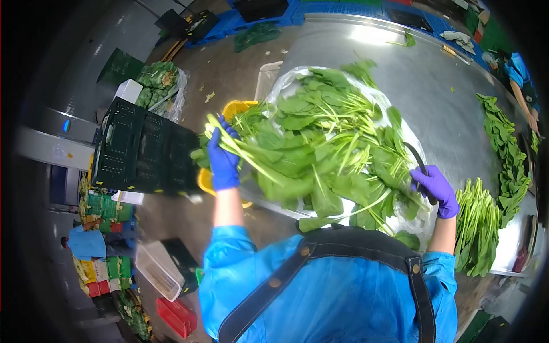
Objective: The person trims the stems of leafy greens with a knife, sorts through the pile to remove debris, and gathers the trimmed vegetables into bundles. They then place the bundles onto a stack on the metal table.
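Observation:
My left hand, in a blue glove, is closed around the pale stems of some leafy greens, whose leaves reach right over the pile. My right hand, in a purple glove, grips a dark curved tool like a sickle, its curve rising beside the leaves. Between my hands, a large heap of greens lies on a clear plastic sheet or bag on the metal table. Below my left hand, a yellow basket is partly hidden by leaves.
Trimmed greens lie in rows along the table's right side. A co-worker stands at the far right edge. Dark crates are at left. Another person, a white bin and a red crate are lower left.

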Tool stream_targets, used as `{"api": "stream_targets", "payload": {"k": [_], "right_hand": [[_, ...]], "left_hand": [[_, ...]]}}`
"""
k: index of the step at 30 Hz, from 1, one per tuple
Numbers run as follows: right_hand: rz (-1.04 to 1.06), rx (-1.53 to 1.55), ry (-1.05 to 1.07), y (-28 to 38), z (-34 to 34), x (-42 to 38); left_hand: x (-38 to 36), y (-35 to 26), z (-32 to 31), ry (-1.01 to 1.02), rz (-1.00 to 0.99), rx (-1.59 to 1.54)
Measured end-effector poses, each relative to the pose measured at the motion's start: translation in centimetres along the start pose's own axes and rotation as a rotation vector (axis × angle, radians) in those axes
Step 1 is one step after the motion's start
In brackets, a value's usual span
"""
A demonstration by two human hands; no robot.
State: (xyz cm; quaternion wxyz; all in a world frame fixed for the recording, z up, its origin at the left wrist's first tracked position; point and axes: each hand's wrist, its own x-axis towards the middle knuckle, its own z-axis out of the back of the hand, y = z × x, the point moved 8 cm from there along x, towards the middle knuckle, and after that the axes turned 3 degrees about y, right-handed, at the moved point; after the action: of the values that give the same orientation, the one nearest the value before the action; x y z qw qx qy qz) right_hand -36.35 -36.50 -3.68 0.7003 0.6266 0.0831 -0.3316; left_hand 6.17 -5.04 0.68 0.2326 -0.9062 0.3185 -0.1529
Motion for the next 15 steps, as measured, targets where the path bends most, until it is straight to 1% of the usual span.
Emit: {"api": "stream_targets", "payload": {"k": [1,2,4,6,7,9,11,13,15], "right_hand": [[0.028,0.018,-0.016,0.9,-0.5,0.2],[0.056,0.036,-0.031,1.5,-0.8,0.4],[0.046,0.044,-0.032,1.2,-1.3,0.5],[0.074,0.062,-0.039,1.8,-1.8,2.1],[0.07,0.06,-0.034,1.5,-2.0,2.6],[0.084,0.068,-0.02,1.2,-2.4,3.5],[0.077,0.046,-0.008,1.6,-3.2,4.0],[0.071,0.025,-0.002,2.4,-4.4,4.3],[0.21,-0.146,0.056,4.7,-6.8,4.2]], "left_hand": [[-0.3,-0.1,-1.4,0.111,0.001,-0.053],[-0.6,-0.4,-2.3,0.142,-0.017,-0.101],[-1.7,0.4,-2.4,0.205,-0.022,-0.182],[-1.5,-0.2,-3.1,0.301,-0.036,-0.217],[-1.6,-0.2,-3.1,0.295,-0.038,-0.218],[-1.8,-0.1,-3.9,0.377,-0.038,-0.259],[-1.6,-0.1,-4.0,0.342,-0.043,-0.218],[-1.3,0.5,-4.7,0.295,-0.065,-0.079],[-0.9,1.7,-4.3,0.154,-0.059,0.054]]}}
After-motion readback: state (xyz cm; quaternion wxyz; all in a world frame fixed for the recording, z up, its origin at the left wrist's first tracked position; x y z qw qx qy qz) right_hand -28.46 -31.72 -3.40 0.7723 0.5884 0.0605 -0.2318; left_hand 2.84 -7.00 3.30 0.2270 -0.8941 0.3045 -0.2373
